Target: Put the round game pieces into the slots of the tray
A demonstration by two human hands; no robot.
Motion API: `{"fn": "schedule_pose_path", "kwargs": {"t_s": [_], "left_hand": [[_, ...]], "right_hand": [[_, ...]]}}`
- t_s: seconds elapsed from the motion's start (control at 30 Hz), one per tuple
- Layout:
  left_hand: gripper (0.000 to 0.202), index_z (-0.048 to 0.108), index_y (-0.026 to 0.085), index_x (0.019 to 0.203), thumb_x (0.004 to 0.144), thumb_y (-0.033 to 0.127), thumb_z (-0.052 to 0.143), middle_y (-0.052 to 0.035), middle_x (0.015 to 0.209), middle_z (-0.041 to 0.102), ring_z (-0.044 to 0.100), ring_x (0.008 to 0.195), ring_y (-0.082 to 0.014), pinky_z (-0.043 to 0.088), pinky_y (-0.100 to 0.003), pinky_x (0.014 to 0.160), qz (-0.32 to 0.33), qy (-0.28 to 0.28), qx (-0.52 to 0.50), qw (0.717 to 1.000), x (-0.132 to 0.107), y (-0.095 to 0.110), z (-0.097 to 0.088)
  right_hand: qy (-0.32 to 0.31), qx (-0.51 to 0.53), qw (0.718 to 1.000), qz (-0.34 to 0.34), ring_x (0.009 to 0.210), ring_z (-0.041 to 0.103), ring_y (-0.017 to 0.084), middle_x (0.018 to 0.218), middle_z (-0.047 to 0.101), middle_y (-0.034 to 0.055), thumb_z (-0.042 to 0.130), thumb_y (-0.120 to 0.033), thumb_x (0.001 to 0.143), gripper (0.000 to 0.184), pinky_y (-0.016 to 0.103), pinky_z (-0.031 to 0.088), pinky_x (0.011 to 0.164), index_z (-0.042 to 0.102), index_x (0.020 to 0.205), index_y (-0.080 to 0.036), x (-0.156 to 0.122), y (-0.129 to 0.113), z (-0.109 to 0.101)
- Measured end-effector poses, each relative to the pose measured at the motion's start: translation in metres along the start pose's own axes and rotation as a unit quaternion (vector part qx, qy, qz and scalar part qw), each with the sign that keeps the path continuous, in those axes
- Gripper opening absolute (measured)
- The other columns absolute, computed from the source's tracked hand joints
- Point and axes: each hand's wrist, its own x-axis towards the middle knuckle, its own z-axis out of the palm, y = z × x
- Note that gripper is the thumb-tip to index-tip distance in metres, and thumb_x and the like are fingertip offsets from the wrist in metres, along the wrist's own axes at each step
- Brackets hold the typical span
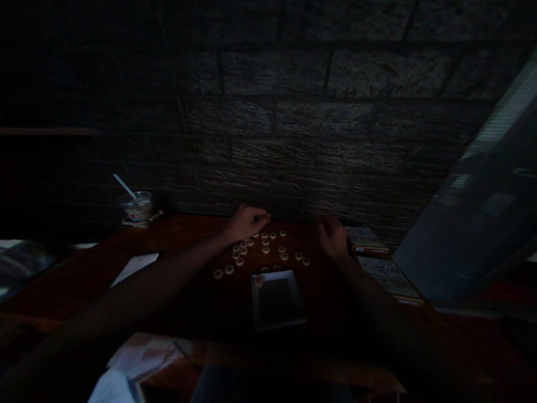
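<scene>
The scene is very dark. Several small round pale game pieces (265, 249) lie scattered on a dark reddish table (184, 235). My left hand (246, 220) reaches over the far side of the pieces, its fingers curled and pinched together at their tips; what they hold is too dim to name. My right hand (333, 237) hovers to the right of the pieces with fingers bent inward, near a flat printed box (364, 237). A shallow white-rimmed tray (277, 300) sits in front of the pieces, with one piece (259, 280) at its near-left corner.
A plastic cup with a straw (136, 206) stands at the table's far left. A white sheet (135, 266) lies left of my arm. Flat printed boxes (388, 274) are stacked on the right. A stone-block wall (277, 123) rises just behind the table. Papers (142, 358) lie near the front edge.
</scene>
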Motion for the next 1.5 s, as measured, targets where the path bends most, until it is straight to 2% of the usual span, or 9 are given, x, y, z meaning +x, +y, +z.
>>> {"fn": "schedule_pose_path", "kwargs": {"t_s": [0.1, 0.23, 0.43, 0.53, 0.73, 0.87, 1.0, 1.2, 1.5], "left_hand": [[0.017, 0.077, 0.022, 0.071, 0.082, 0.027, 0.065, 0.0009, 0.068, 0.076, 0.067, 0.068, -0.0174, 0.048, -0.025, 0.066, 0.008, -0.012, 0.058, 0.998, -0.021, -0.008, -0.012], [0.022, 0.078, 0.023, 0.075, 0.084, 0.026, 0.058, -0.0011, 0.077, 0.08, 0.072, 0.075, -0.0214, 0.052, -0.03, 0.074, 0.01, 0.015, 0.11, 0.994, -0.034, -0.021, -0.005], [0.033, 0.077, 0.02, 0.101, 0.097, 0.029, 0.046, -0.0032, 0.083, 0.079, 0.073, 0.078, -0.0208, 0.054, -0.029, 0.074, -0.032, 0.136, 0.121, 0.983, -0.028, -0.051, -0.012], [0.029, 0.077, 0.019, 0.103, 0.096, 0.028, 0.05, -0.0059, 0.097, 0.081, 0.075, 0.092, -0.0221, 0.056, -0.032, 0.086, -0.039, 0.151, 0.129, 0.979, -0.023, -0.066, -0.025], [0.026, 0.077, 0.02, 0.112, 0.096, 0.022, 0.057, -0.0064, 0.106, 0.081, 0.076, 0.098, -0.0211, 0.058, -0.033, 0.091, -0.003, 0.004, 0.157, 0.988, -0.024, -0.077, -0.003], [0.032, 0.075, 0.023, 0.125, 0.099, 0.021, 0.058, -0.008, 0.127, 0.077, 0.068, 0.12, -0.0266, 0.049, -0.044, 0.11, 0.052, -0.089, 0.197, 0.975, -0.025, -0.077, 0.022], [0.037, 0.073, 0.026, 0.131, 0.103, 0.019, 0.051, -0.0063, 0.133, 0.075, 0.063, 0.122, -0.0298, 0.046, -0.048, 0.109, 0.085, -0.146, 0.226, 0.959, -0.024, -0.082, 0.032], [0.027, 0.078, 0.024, 0.115, 0.102, 0.02, 0.054, -0.0071, 0.116, 0.077, 0.064, 0.114, -0.0289, 0.046, -0.043, 0.103, 0.086, -0.185, 0.266, 0.942, -0.022, -0.081, 0.032], [0.038, 0.068, 0.022, 0.138, 0.104, 0.028, 0.051, -0.0126, 0.125, 0.067, 0.06, 0.119, -0.0309, 0.046, -0.048, 0.106, 0.098, -0.201, 0.304, 0.926, -0.028, -0.076, 0.033]], "right_hand": [[0.003, -0.006, 0.999, 0.049, 0.092, 0.075, 0.03, 0.099, 0.08, 0.0173, 0.045, -0.042, 0.099, 0.041, 0.04, 0.057, 0.084, 0.076, 0.099, -0.016, 0.003, 0.011, -0.01], [-0.045, 0.009, 0.998, 0.048, 0.09, 0.078, 0.027, 0.097, 0.083, 0.0112, 0.052, -0.035, 0.095, 0.032, 0.036, 0.058, 0.083, 0.079, 0.095, -0.019, -0.005, 0.006, -0.006], [-0.127, 0.034, 0.991, 0.015, 0.097, 0.08, 0.026, 0.107, 0.084, 0.0075, 0.058, -0.029, 0.091, 0.027, 0.037, 0.062, 0.087, 0.081, 0.102, -0.022, -0.021, -0.011, 0.003], [-0.147, 0.039, 0.988, 0.023, 0.1, 0.08, 0.027, 0.11, 0.084, 0.0078, 0.059, -0.028, 0.09, 0.027, 0.04, 0.062, 0.092, 0.082, 0.104, -0.023, -0.025, -0.01, 0.003], [-0.16, 0.039, 0.984, 0.062, 0.096, 0.081, 0.028, 0.108, 0.084, 0.0097, 0.058, -0.026, 0.09, 0.028, 0.041, 0.065, 0.087, 0.082, 0.103, -0.02, -0.026, -0.012, 0.0], [-0.161, 0.033, 0.984, 0.07, 0.093, 0.082, 0.028, 0.105, 0.084, 0.0096, 0.059, -0.024, 0.089, 0.027, 0.04, 0.065, 0.085, 0.083, 0.101, -0.02, -0.027, -0.016, 0.001], [-0.172, 0.03, 0.983, 0.059, 0.094, 0.081, 0.027, 0.107, 0.084, 0.0092, 0.058, -0.026, 0.09, 0.028, 0.04, 0.065, 0.086, 0.083, 0.103, -0.02, -0.028, -0.016, 0.007], [-0.189, 0.026, 0.981, 0.043, 0.097, 0.081, 0.028, 0.109, 0.084, 0.0091, 0.058, -0.027, 0.091, 0.03, 0.041, 0.064, 0.089, 0.083, 0.106, -0.02, -0.029, -0.015, 0.015], [-0.187, 0.039, 0.981, 0.026, 0.096, 0.081, 0.024, 0.107, 0.084, 0.0059, 0.059, -0.02, 0.09, 0.027, 0.037, 0.063, 0.089, 0.082, 0.103, -0.022, -0.025, -0.024, 0.012]]}}
